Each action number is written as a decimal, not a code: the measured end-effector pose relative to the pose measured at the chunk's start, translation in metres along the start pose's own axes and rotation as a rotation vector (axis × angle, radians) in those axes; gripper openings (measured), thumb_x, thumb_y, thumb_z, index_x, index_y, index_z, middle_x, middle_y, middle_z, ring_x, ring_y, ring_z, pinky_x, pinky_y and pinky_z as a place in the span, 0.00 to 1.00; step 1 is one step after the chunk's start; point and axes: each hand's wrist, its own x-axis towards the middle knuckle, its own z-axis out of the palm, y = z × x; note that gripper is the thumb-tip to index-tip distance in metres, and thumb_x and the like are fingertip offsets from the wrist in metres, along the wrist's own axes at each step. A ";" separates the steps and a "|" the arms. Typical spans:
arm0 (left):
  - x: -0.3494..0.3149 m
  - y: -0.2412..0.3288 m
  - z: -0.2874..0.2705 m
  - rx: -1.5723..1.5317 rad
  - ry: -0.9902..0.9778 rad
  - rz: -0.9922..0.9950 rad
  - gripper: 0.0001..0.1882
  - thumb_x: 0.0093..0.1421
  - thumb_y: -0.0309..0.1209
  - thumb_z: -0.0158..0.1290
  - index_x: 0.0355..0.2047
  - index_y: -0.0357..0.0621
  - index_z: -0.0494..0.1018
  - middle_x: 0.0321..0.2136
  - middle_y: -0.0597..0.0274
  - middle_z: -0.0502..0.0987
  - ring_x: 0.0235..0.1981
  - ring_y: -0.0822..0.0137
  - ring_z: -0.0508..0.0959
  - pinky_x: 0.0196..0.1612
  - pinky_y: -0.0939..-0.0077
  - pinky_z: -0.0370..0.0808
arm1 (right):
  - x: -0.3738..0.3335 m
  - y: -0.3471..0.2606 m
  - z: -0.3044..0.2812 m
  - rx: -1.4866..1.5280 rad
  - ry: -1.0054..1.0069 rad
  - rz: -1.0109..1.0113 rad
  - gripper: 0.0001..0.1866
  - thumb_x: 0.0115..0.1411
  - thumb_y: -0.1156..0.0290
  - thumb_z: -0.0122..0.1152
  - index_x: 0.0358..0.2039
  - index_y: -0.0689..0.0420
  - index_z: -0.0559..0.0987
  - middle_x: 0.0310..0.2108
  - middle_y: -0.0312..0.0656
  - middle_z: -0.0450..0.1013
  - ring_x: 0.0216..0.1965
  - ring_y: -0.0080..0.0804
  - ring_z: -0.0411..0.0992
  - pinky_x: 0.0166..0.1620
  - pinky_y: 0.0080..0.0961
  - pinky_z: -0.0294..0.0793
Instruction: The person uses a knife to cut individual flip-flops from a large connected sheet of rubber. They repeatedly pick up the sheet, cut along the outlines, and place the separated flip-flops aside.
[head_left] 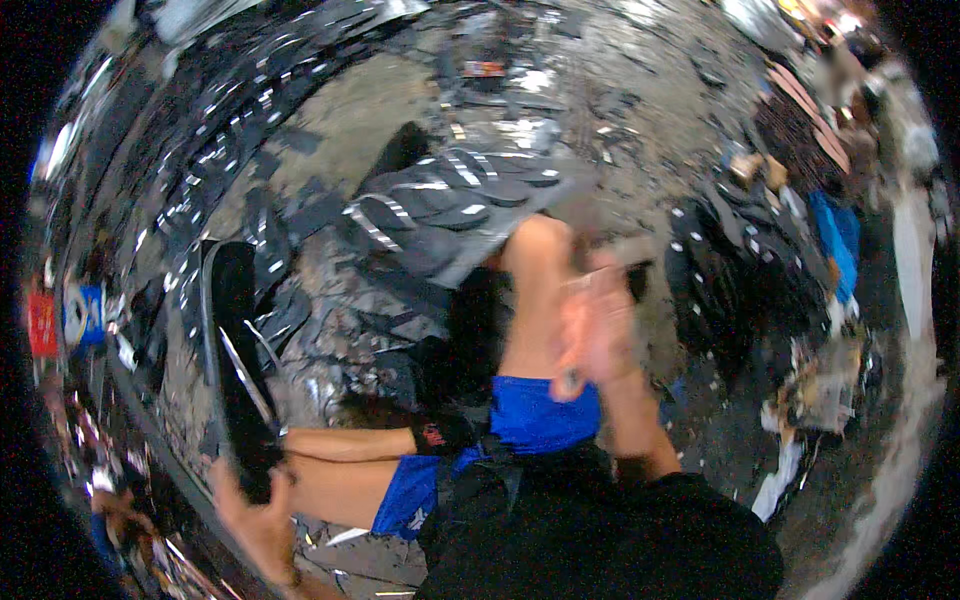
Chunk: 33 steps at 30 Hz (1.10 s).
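At the lower left, my left hand (252,522) is closed around one end of a long black sandal (232,350). The sandal points away from me, with a thin pale line along its rim and a strap showing at its right side. My right hand (603,325) is raised beside my bent knee and smeared by motion. Its fingers do not show clearly enough to tell whether they hold anything. A pale, blurred piece (628,250) with a dark end appears just beyond that hand.
Several black sandals with white bits (455,200) lie in front of my knee. More black footwear pieces (730,265) are heaped at the right, near a blue cloth or bag (836,245). Dark scraps (340,335) cover the floor. Red and blue packages (84,315) stand far left.
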 end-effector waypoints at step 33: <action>0.006 0.074 0.070 -1.262 0.192 -0.422 0.17 0.66 0.40 0.56 0.48 0.40 0.74 0.43 0.66 0.79 0.45 0.73 0.77 0.52 0.76 0.72 | -0.147 0.079 -0.199 -1.524 0.244 -0.109 0.26 0.66 0.72 0.54 0.65 0.55 0.67 0.36 0.42 0.68 0.37 0.31 0.70 0.38 0.28 0.76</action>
